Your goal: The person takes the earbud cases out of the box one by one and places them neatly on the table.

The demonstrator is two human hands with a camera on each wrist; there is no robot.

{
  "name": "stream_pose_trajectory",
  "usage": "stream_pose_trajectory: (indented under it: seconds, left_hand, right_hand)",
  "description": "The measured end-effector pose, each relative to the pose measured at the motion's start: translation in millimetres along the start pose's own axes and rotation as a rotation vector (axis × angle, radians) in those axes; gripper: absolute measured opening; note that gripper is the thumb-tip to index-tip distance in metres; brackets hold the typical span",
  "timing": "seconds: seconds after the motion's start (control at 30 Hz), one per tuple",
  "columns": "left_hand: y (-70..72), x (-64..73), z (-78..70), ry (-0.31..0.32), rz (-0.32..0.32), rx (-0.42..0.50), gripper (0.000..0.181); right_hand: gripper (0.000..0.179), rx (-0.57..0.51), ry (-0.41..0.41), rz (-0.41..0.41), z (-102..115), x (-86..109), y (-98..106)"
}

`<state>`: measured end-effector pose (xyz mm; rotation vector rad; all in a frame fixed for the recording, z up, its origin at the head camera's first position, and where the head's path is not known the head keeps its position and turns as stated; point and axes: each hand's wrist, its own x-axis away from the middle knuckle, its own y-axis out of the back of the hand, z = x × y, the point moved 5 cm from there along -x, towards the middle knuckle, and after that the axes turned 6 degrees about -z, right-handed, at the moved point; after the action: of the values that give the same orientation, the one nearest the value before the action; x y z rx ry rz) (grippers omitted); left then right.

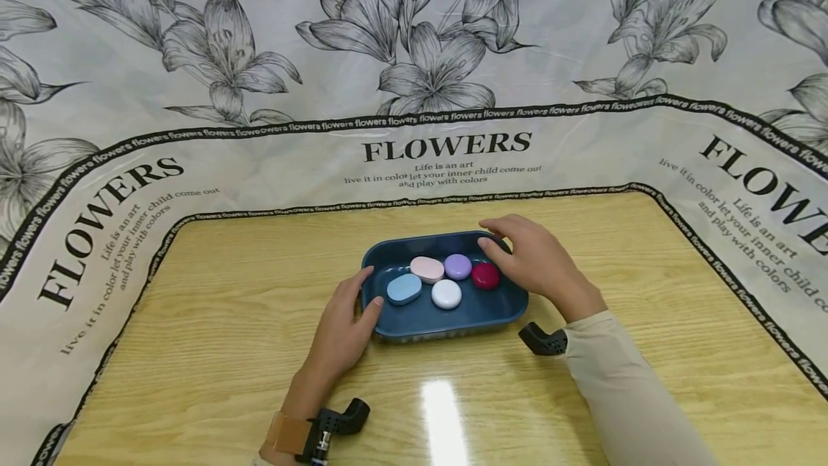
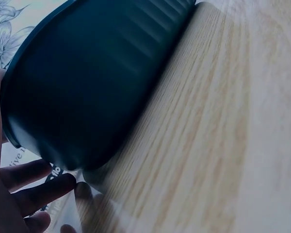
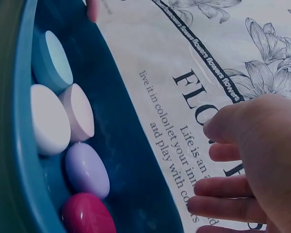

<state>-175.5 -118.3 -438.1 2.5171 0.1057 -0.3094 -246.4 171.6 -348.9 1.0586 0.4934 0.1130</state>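
A dark blue oblong basin (image 1: 446, 325) sits on the table with several smooth, soap-like pieces inside. These are a light blue oval (image 1: 404, 289), a pale pink oval (image 1: 427, 270), a purple round piece (image 1: 458, 266), a white round piece (image 1: 446, 295) and a dark red round piece (image 1: 485, 276). My left hand (image 1: 343, 326) is at the basin's left end, thumb by the rim, with its other fingers (image 2: 46, 194) loosely extended beside the outer wall. Over the right end is my right hand (image 1: 533, 257), its fingers (image 3: 228, 209) fairly straight and holding nothing.
The wood-grain table (image 1: 246, 329) surrounds the basin. Behind and along both sides rises a white sheet (image 1: 446, 157) printed with flowers and lettering. Black wrist mounts (image 1: 542, 340) project from both wrists close to the tabletop.
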Motion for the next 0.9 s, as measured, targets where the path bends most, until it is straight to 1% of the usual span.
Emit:
stream_pose_trajectory:
  seconds: [0.23,0.53,0.67,0.9]
  left_hand:
    - [-0.2,0.7,-0.6,-0.004,-0.013,0.024,0.052]
    - [0.3,0.0,-0.6,0.008,-0.008,0.025,0.052]
    - [0.2,-0.7,-0.7,0.009,-0.008,0.02,0.052]
    - [-0.7,-1.1,2.5,0.005,-0.008,0.014,0.052]
  right_hand:
    - [0.041,-0.088,0.022,0.082,7,-7.4,-8]
    - [0.039,-0.102,0.014,0.206,14,-11.9,-19]
    - [0.04,-0.104,0.026,0.242,19,-15.8,-21]
    - [0.04,-0.226,0.029,0.332,27,-22.9,-30]
